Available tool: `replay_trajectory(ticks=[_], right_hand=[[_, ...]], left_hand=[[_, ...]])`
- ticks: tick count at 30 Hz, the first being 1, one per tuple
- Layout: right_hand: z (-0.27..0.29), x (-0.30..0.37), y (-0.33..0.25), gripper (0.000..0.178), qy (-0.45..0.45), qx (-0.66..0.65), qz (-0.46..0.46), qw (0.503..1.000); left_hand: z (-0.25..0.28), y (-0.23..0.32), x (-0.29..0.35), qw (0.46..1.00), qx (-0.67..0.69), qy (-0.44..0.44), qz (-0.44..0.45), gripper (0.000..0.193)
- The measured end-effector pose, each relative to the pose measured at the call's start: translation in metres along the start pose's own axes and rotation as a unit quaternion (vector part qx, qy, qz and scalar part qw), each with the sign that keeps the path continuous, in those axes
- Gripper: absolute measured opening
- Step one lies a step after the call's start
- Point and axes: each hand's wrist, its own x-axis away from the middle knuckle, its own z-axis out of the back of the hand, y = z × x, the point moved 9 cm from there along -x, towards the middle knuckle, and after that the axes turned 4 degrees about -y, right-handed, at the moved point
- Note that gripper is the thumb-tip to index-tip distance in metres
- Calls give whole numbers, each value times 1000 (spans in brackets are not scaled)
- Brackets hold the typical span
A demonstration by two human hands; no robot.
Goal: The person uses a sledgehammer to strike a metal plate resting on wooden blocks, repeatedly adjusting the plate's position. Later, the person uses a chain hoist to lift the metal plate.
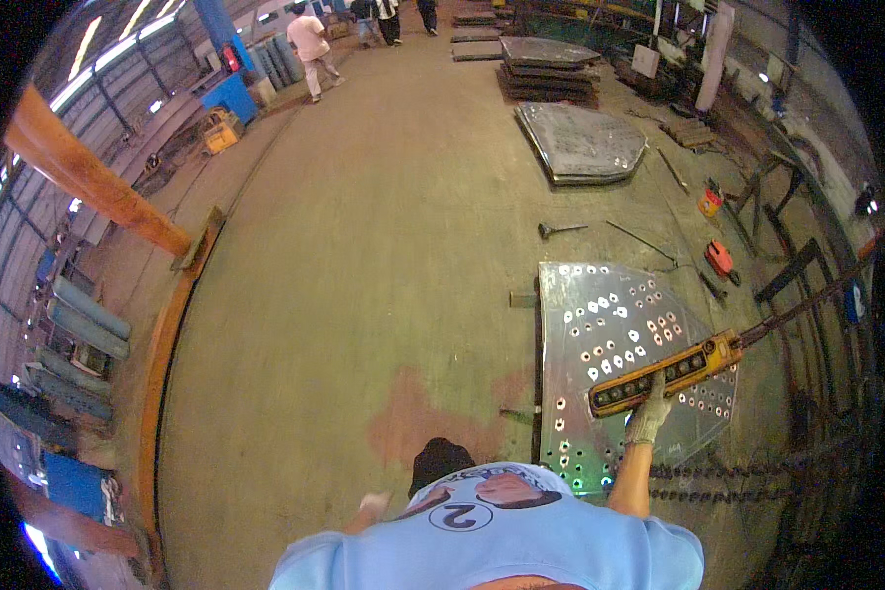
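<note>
My right hand, in a pale work glove, is wrapped round a long yellow pendant control with a row of dark buttons. A cable runs from its far end toward the upper right. Beneath the pendant lies a flat steel plate with many drilled holes, some ringed with white or rusty marks; my right hand hides part of it. My left hand hangs low beside my body, partly out of sight and blurred. Its fingers cannot be made out, and no held object shows there.
Stacked steel plates lie farther ahead. A hammer-like tool, a thin rod and a red-orange tool rest on the floor. Chains lie at lower right. An orange beam runs along the left. A person walks far off.
</note>
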Motion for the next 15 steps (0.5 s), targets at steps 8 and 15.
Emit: replay_trajectory(ticks=[8,15], right_hand=[[-100,-105,43,59,46,63,65,995],[-189,-145,68,71,84,55,63,993]], left_hand=[[99,-65,-85,990,33,-103,95,56],[343,-38,-304,989,54,-12,139,64]])
